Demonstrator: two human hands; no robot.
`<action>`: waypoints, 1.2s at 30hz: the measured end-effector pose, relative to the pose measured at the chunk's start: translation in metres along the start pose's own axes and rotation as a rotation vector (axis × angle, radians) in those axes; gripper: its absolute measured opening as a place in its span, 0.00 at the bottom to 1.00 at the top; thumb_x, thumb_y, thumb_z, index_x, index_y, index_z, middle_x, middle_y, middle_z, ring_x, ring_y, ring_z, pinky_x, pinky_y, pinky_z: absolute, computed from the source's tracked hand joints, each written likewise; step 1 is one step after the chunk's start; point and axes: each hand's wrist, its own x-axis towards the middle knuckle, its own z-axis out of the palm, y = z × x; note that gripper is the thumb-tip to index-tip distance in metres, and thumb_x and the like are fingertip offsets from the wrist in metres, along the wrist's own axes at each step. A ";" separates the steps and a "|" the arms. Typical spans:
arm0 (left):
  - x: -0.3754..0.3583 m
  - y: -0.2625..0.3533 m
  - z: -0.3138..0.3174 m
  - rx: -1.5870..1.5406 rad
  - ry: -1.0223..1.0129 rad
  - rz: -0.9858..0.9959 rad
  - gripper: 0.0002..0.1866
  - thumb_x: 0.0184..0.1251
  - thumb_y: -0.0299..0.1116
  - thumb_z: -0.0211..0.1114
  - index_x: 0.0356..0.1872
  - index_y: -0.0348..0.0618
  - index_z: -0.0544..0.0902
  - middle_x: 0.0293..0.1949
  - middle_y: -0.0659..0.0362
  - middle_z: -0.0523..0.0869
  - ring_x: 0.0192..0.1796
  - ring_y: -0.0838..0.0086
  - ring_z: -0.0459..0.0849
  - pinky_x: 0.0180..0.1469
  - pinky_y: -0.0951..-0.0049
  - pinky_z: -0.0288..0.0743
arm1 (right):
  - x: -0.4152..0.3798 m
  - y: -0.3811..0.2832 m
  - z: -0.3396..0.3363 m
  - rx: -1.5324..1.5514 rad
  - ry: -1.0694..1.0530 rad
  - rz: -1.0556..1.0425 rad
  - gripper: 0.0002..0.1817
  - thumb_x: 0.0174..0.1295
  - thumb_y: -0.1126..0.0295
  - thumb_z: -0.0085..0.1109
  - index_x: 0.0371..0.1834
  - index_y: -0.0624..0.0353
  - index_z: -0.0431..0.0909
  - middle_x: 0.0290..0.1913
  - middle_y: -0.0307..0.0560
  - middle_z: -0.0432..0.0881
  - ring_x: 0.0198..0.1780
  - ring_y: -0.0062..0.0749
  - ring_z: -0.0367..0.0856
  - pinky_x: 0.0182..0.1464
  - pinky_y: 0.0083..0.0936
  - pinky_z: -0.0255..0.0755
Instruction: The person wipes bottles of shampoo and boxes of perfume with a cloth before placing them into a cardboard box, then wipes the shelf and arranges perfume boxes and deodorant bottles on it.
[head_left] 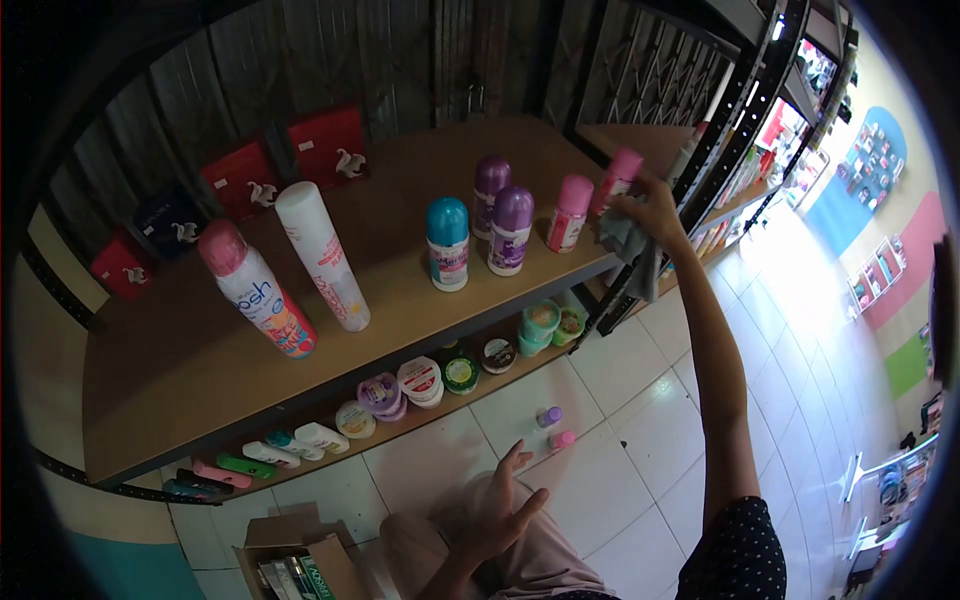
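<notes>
My right hand [652, 212] reaches to the right end of the shelf, its fingers closed on a grey cloth [632, 245] and against a pink-capped roll-on deodorant [618, 178], which leans slightly. Just left of it stands another pink roll-on deodorant [570, 214]. Two purple-capped roll-ons, one purple [510, 232] in front of the other [491, 190], and a teal-capped one [448, 243] stand upright further left. My left hand [507, 512] hovers over my lap with fingers spread, holding nothing.
The brown shelf [400, 200] also bears a spray can [258, 290], a tall white can [323, 257] and red bags [330, 147]. Tubs [420, 382] and bottles line the lower shelf. Two small bottles [549, 417] stand on the tiles; an open carton [300, 555] sits lower left.
</notes>
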 end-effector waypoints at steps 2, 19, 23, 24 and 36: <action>-0.003 -0.006 -0.003 0.036 0.006 0.000 0.37 0.57 0.42 0.57 0.62 0.44 0.47 0.57 0.47 0.61 0.60 0.59 0.60 0.58 0.55 0.53 | 0.017 0.016 0.020 0.055 -0.047 -0.043 0.21 0.40 0.71 0.64 0.41 0.64 0.74 0.30 0.46 0.79 0.33 0.25 0.77 0.36 0.21 0.69; -0.009 -0.026 -0.014 0.030 0.078 -0.087 0.36 0.57 0.42 0.57 0.62 0.46 0.48 0.57 0.48 0.63 0.60 0.60 0.62 0.58 0.54 0.54 | 0.027 -0.002 0.050 0.021 -0.333 -0.105 0.19 0.42 0.70 0.63 0.40 0.64 0.75 0.37 0.50 0.79 0.42 0.27 0.75 0.46 0.25 0.67; -0.010 -0.028 -0.014 0.033 0.081 -0.080 0.36 0.57 0.41 0.57 0.62 0.45 0.47 0.57 0.48 0.63 0.60 0.60 0.62 0.58 0.54 0.54 | 0.023 -0.014 0.049 -0.091 -0.319 -0.122 0.18 0.43 0.69 0.63 0.40 0.63 0.75 0.36 0.50 0.79 0.40 0.29 0.77 0.44 0.25 0.68; -0.011 -0.028 -0.014 0.038 0.080 -0.077 0.36 0.57 0.41 0.57 0.62 0.45 0.47 0.57 0.48 0.63 0.60 0.61 0.62 0.58 0.54 0.54 | 0.025 -0.011 0.047 -0.097 -0.356 -0.131 0.18 0.44 0.68 0.63 0.39 0.63 0.75 0.36 0.50 0.79 0.39 0.30 0.77 0.43 0.25 0.68; -0.009 -0.050 -0.016 0.137 0.075 -0.070 0.36 0.57 0.41 0.57 0.62 0.44 0.48 0.56 0.49 0.64 0.59 0.61 0.62 0.58 0.57 0.54 | 0.025 -0.002 0.041 -0.020 -0.322 -0.401 0.19 0.42 0.69 0.63 0.39 0.63 0.75 0.35 0.49 0.79 0.38 0.31 0.77 0.43 0.25 0.68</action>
